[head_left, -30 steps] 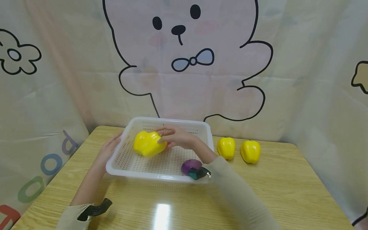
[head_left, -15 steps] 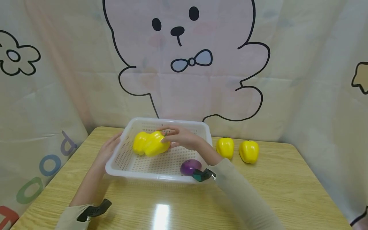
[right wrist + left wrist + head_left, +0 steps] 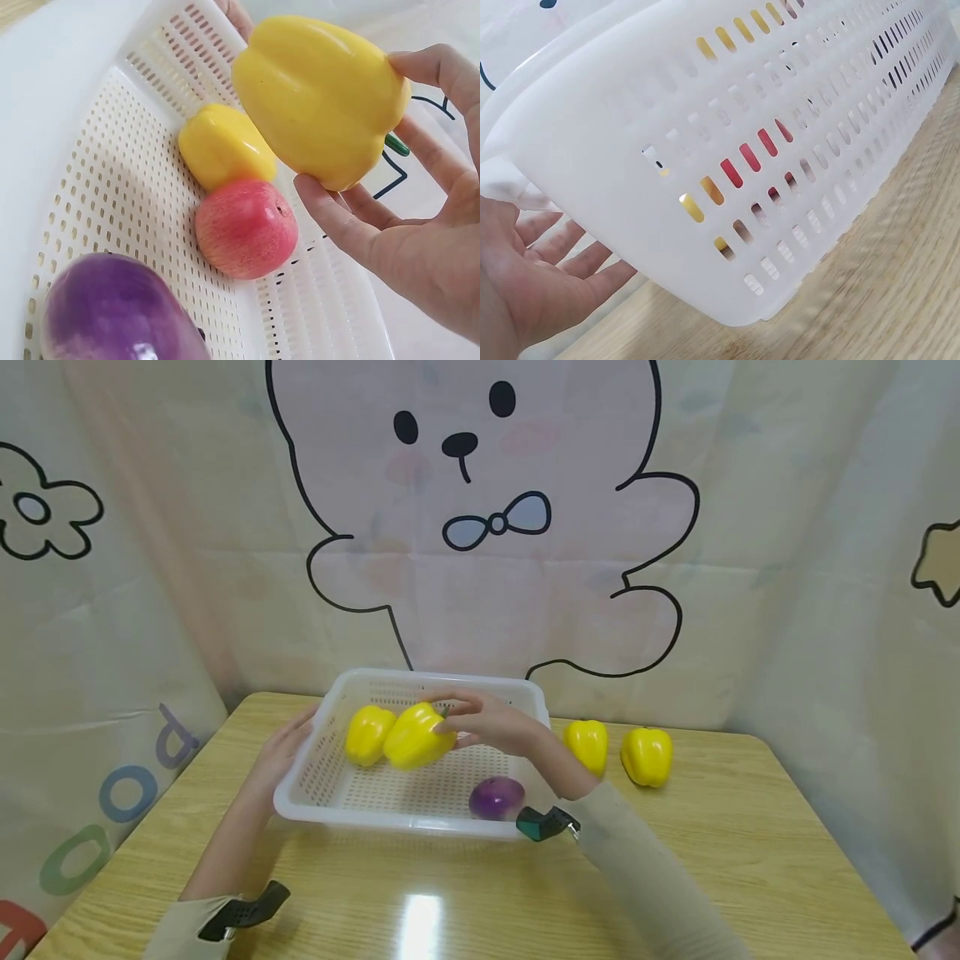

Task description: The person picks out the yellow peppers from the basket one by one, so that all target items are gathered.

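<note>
My right hand (image 3: 491, 722) pinches a yellow bell pepper (image 3: 322, 97) near its stem end, between thumb and fingertips, above the white perforated basket (image 3: 412, 823). Below it in the basket lie a second yellow bell pepper (image 3: 367, 735), a red apple (image 3: 247, 229) and a purple eggplant (image 3: 495, 797). The apple touches that second pepper in the right wrist view; in the head view it is hidden. My left hand (image 3: 281, 756) rests against the basket's left end, its fingers (image 3: 577, 259) fairly straight and partly behind the end wall in the left wrist view.
Two more yellow bell peppers stand on the wooden table (image 3: 720, 827) right of the basket, one (image 3: 587, 743) partly behind my right forearm and one (image 3: 647, 757) farther right. A printed cloth (image 3: 480, 593) hangs behind the table.
My right hand has shifted slightly right with the bell pepper, uncovering more of the pepper lying in the basket. More of the eggplant shows as the wrist moves off it. My left hand stays in place.
</note>
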{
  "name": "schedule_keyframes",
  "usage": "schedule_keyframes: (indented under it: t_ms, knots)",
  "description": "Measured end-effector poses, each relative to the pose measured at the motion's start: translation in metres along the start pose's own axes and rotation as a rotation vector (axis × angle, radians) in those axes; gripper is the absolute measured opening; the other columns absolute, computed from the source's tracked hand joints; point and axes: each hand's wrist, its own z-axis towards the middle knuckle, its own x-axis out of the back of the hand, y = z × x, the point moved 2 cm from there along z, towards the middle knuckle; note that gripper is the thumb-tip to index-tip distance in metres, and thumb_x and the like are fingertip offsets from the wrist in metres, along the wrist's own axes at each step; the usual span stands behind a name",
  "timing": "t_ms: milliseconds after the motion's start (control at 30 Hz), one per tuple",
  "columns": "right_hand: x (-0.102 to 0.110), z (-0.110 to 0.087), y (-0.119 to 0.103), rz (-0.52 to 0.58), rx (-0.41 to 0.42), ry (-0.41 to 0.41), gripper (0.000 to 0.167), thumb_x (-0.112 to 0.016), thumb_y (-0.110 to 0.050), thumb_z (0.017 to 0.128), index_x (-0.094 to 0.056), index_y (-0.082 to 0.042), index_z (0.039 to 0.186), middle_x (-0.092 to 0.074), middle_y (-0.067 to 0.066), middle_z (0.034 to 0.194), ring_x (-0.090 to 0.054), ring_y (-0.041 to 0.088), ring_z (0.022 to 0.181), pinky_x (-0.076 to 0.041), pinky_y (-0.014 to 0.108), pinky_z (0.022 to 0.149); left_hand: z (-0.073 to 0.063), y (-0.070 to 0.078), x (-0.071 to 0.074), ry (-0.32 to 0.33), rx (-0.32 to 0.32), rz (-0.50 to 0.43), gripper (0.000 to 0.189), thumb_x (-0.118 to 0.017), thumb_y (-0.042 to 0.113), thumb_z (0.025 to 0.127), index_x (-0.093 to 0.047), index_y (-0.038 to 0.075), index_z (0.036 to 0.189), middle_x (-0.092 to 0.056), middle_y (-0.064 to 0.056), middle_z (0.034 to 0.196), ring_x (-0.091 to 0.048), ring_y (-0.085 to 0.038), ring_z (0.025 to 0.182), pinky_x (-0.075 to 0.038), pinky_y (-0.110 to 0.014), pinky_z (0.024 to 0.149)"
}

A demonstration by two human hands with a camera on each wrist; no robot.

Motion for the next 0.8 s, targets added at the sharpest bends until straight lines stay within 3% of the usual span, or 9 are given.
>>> schedule_keyframes:
  t_ms: [500,800]
  knots:
    - [0.011,-0.021,0.001,0.06,0.008,0.055,0.054,-0.064,-0.011,0.103,-0.053,-0.014,0.155,-0.061,0.015,0.142,-0.064,0.028,0.124,-0.057,0.047,0.102,0.002,-0.001,0.0,0.007,0.021,-0.016,0.064,-0.035,0.05,0.114,-0.017,0.026,0.171,-0.03,-0.019,0.169,-0.062,0.004,0.105,-0.056,-0.02,0.089]
    - [0.016,-0.034,0.004,0.091,0.042,0.09,0.053,-0.064,-0.011,0.102,-0.052,-0.008,0.154,-0.057,0.018,0.146,-0.061,0.031,0.126,-0.055,0.05,0.104,0.002,-0.001,0.0,0.006,0.019,0.006,0.065,-0.034,0.051,0.114,-0.015,0.026,0.171,-0.029,-0.019,0.17,-0.062,0.004,0.105,-0.056,-0.02,0.089]
